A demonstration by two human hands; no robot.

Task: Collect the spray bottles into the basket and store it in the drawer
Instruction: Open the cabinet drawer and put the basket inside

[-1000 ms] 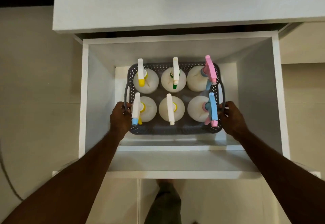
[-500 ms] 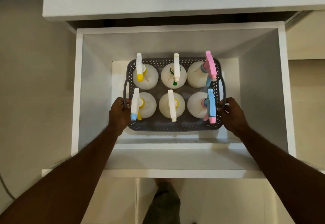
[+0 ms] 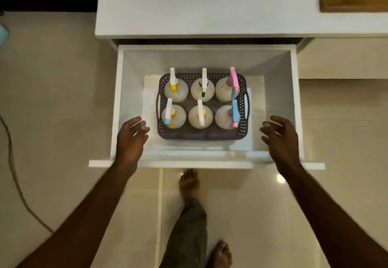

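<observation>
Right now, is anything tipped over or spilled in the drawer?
No. All six bottles stand upright in the basket, which sits flat in the drawer. Nothing looks spilled. Both hands are off the basket, and the drawer is open.

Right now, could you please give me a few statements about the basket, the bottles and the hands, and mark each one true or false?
1. The grey basket sits inside the open drawer. True.
2. It holds four spray bottles. False: six, in two rows of three.
3. The left hand grips a basket handle. False: it is open, apart from the basket.
4. The right hand holds nothing. True.
5. The pink-headed bottle is in the far row. True.
</observation>
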